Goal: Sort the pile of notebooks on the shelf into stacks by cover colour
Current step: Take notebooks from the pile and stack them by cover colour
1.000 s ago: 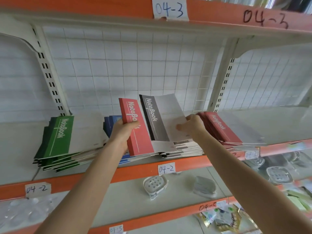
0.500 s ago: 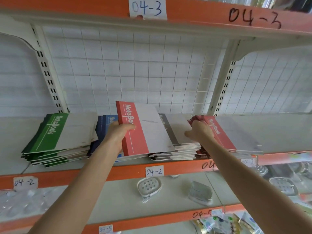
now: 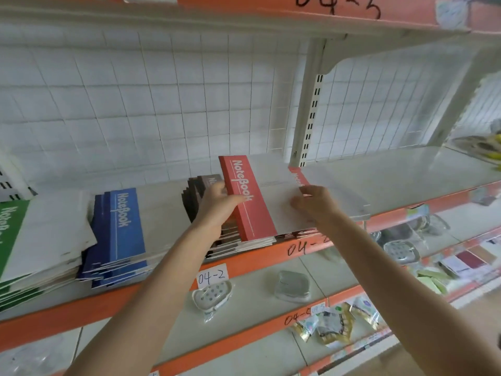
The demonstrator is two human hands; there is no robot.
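My left hand [image 3: 217, 207] grips a red notebook [image 3: 252, 202] by its left spine edge, thumb on the cover. My right hand [image 3: 314, 204] pinches the same notebook's white right part. The notebook lies over the red stack [image 3: 298, 177], whose cover peeks out behind it, and partly over the grey-black stack [image 3: 200, 188] to its left. Further left a blue stack [image 3: 119, 232] and a green stack [image 3: 16, 240] lie on the shelf [image 3: 406, 180].
Orange shelf edges carry labels "04-2" [image 3: 212, 276]. The shelf below holds packaged soap dishes [image 3: 212, 294] and small packets [image 3: 330, 324]. A white upright post [image 3: 309, 109] and wire grid back the shelf. Bare shelf stretches right of the red stack.
The red notebook moved right, from over the grey-black stack toward the red stack. My right hand shifted from the red stack's edge onto the notebook. The view panned right.
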